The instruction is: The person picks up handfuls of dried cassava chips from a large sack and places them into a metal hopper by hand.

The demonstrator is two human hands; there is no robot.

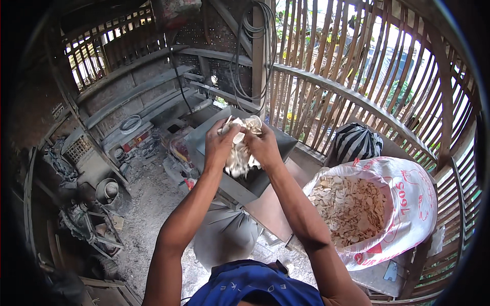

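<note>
The person's 2 hands are coming together over a grey metal hopper [283, 147], the left hand [216, 142] and the right hand [265, 144] sitting side by side with their fingers curling around a shared heap of pale dried chips [239, 136]. The grip is closing on these chips from both sides, while some are spilling below the hands in a blur, into the hopper's mouth. To the right, a white sack with red print [416, 211] is leaning with its mouth facing the person and is holding many more loose chips [352, 211]. Behind it, a black-and-white striped bag [357, 143] is resting near the slatted wall [326, 81]. Below the hopper, a grey bulging bag [224, 239] is showing between the forearms. At left, a bucket [111, 196] is standing on the dusty floor [143, 219].
</note>
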